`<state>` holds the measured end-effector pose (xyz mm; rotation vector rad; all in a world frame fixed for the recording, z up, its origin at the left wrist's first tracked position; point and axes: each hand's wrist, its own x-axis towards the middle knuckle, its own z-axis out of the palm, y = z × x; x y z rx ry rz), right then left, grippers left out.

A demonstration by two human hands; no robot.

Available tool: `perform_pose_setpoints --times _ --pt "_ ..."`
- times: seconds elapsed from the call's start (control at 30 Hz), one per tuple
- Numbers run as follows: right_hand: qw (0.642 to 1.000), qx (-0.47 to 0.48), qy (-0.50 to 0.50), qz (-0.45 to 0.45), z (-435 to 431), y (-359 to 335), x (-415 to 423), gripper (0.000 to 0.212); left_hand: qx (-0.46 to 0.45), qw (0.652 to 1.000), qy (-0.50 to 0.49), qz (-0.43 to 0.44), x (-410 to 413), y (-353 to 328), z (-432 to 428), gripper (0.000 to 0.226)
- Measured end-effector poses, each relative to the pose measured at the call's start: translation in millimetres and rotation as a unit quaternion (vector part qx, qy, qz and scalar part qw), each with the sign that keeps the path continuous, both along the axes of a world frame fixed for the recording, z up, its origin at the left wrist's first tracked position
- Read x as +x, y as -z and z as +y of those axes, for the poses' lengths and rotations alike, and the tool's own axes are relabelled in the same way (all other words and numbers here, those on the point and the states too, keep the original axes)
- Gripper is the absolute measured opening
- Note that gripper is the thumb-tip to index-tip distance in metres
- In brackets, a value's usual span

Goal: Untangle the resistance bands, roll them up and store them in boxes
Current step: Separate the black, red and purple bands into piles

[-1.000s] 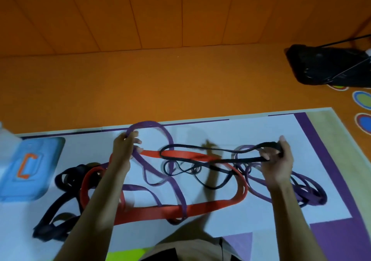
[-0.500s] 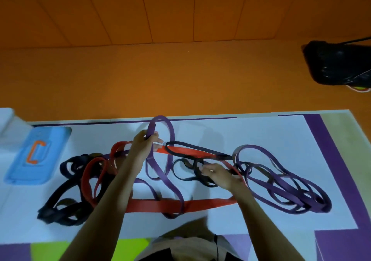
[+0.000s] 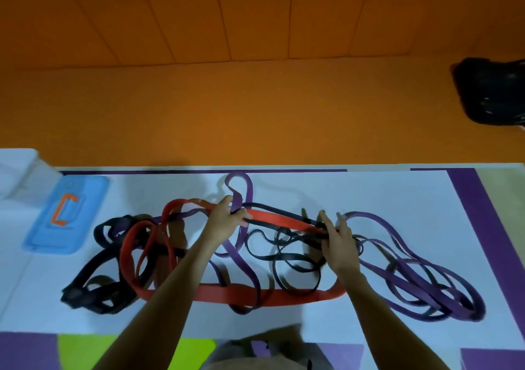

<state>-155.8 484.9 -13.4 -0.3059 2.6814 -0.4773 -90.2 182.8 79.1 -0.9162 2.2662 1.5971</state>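
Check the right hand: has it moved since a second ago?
Yes. The right hand has shifted left, from above the purple band pile to that pile's left edge, and down onto the thin black band.

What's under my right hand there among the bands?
The thin black band and the red band run in beneath the right hand, over the white mat. How they cross there, and whether the fingers pinch them, is covered by the hand.

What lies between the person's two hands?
Head view: a flat red rubber band and a thin black band cross between the left hand and right hand.
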Motion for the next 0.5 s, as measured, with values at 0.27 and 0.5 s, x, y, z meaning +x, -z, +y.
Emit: perform_pose_setpoints --times 0.27,0.5 --pt "0.993 -0.008 0.065 -0.099 -31 7 -39 0.036 -0.119 0.993 -0.001 -0.019 -12 31 -2 0.046" --pt "0.976 -0.054 0.145 -0.154 -26 15 -55 0.041 -0.175 0.981 -0.029 -0.076 -50 65 -11 0.046"
